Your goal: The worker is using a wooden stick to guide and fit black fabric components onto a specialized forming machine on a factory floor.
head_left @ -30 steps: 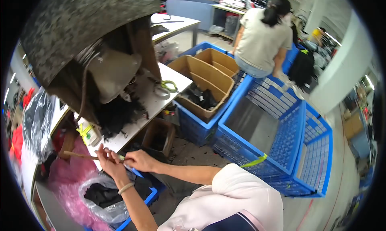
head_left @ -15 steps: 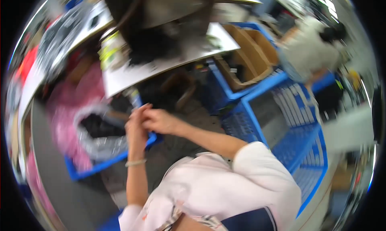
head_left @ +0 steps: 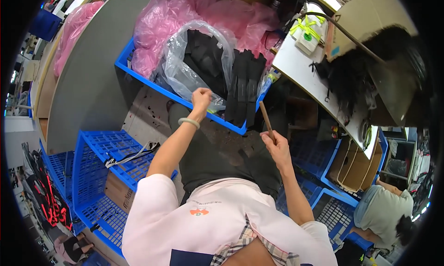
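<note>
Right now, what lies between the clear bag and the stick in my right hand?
In the head view, the black strips and the blue crate's rim.

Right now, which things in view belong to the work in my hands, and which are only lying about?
Seemingly part of the work:
wooden stick, in the right hand
black strips, beside the clear bag
clear bag and blue crate, near the left hand

Seemingly just lying about:
pink plastic
white bundle, on the table
blue basket, lower left
</note>
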A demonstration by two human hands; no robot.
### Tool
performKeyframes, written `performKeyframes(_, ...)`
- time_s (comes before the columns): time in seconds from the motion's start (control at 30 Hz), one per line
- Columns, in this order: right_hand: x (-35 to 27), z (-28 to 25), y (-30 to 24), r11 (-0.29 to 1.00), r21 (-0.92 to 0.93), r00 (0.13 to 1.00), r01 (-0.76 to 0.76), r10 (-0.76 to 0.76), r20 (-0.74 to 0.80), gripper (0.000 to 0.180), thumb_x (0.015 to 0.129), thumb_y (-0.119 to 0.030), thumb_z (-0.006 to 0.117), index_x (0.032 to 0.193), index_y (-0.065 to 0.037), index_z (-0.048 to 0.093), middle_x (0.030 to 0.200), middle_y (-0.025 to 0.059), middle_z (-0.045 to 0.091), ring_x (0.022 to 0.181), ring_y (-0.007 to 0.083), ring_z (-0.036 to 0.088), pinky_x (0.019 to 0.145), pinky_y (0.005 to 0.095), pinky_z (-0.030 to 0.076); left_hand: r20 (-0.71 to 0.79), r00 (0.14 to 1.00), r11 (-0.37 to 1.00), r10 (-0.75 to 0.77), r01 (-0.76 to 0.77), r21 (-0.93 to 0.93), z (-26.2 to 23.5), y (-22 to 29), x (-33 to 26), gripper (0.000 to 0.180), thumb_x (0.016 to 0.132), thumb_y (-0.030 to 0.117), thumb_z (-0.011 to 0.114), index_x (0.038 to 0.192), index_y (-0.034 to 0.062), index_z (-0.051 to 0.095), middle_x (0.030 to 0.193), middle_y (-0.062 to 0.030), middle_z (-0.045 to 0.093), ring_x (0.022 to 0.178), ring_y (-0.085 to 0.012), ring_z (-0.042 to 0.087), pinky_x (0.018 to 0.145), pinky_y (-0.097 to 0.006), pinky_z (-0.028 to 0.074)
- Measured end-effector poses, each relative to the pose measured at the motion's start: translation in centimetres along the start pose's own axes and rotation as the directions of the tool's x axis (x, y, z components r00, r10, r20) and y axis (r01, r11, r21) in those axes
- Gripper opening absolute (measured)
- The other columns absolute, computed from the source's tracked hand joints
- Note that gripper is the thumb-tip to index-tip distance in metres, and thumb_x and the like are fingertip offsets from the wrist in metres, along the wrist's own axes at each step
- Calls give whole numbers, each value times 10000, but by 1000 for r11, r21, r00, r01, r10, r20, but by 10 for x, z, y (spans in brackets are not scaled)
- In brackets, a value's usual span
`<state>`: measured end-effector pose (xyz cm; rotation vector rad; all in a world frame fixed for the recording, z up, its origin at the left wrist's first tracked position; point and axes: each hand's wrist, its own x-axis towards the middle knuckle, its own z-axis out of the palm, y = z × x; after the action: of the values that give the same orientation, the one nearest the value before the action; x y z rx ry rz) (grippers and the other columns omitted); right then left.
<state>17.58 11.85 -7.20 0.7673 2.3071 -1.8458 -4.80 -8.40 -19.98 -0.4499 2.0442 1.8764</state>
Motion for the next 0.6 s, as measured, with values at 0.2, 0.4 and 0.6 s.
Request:
performKeyframes(0.2,28,-1,-6,987,-84,991,-135,135,0,203,858,-201,628,854,2,632,557,-15,469,521,57,444,497,233,359,-261,949,951,178,-98,295,22,-29,100,153,757,113,630,873,19,660,751,-135,659,721,-276,630,710,-374,482)
performKeyframes(0.4,66,0,-13,990,-9,988,-139,138,-68,260,866,-220,634,1005,-1,655,619,-3,533,550,49,453,508,238,372,-85,988,972,125,-105,209,67,-35,87,151,758,119,637,859,10,665,718,-119,653,689,-223,622,680,-340,476)
performKeyframes(0.6,74,-3,-31,976,-167,974,-142,168,154,316,888,-272,588,1050,-6,644,625,59,603,578,114,584,578,264,467,249,947,966,202,-234,106,73,-26,31,120,835,113,625,840,-2,656,675,8,575,623,-68,487,588,-225,412)
